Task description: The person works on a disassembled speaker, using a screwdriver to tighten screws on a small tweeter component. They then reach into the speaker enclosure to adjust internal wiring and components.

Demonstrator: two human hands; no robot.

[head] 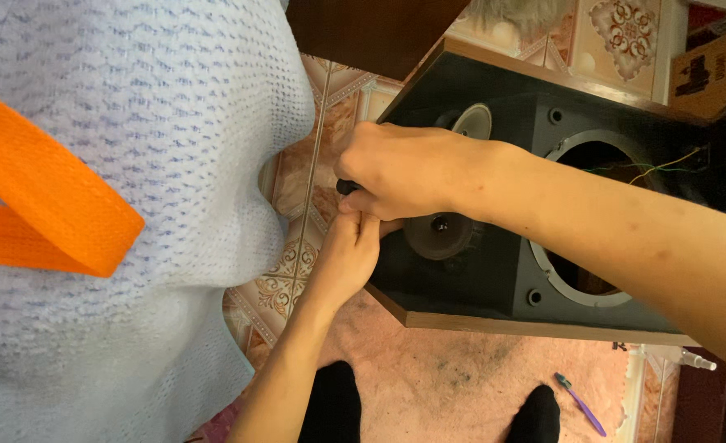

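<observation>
Your right hand (400,172) is clenched around a dark tool handle (346,187), of which only the butt shows at the edge of your fist, so you cannot tell what kind of tool it is. Your left hand (350,246) comes up from below and pinches at the same spot with its fingertips, touching your right hand; what it grips is hidden beneath. Both hands work at the near corner of the speaker cabinet (478,271), a black-faced box with brown wooden sides lying on its back.

By the look of it, you are busy at something on the baffle edge just beside the small dark driver (438,234). The next move calls for a steady left hand and a straight tool, since your own fist blocks your view of the tip.

1 large round opening (593,221) in the baffle stands empty, with thin coloured wires (650,170) showing inside it. A small pale round fitting (474,121) sits above your right hand.

The cabinet rests on a worn pink mat (437,377) over patterned floor tiles (330,107). A purple toothbrush (580,404) lies on the mat, and a cardboard box (712,70) stands at the far right.
</observation>
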